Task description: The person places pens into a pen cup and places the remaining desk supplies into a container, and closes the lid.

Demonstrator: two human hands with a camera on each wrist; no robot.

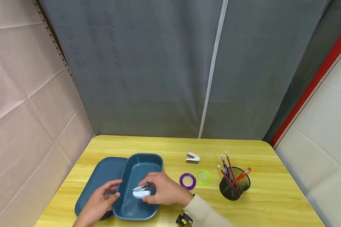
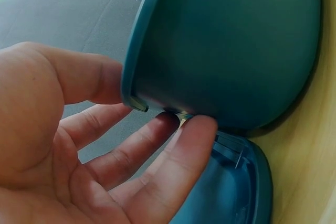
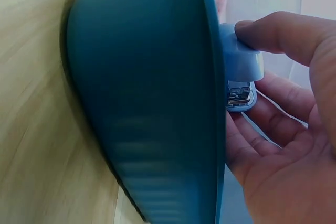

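Note:
A small light-blue stapler (image 1: 142, 194) is gripped between the thumb and fingers of my right hand (image 1: 167, 189). Its metal part shows in the head view, and the right wrist view shows the stapler (image 3: 241, 59) above the rim. Below it lies the inside of a dark blue box (image 1: 130, 208). On the left side of this box my left hand (image 1: 98, 201) pinches the rim, its thumb at the edge and its fingers against the outer wall (image 2: 226, 51). Part of the right hand's fingers is hidden behind the box in the right wrist view.
A matching blue lid (image 1: 102, 176) lies left of the box, partly under it. To the right are a pale pink stapler (image 1: 192, 157), a purple tape roll (image 1: 182, 181), a green tape roll (image 1: 209, 178) and a black mesh cup (image 1: 228, 191) with several pens and pencils.

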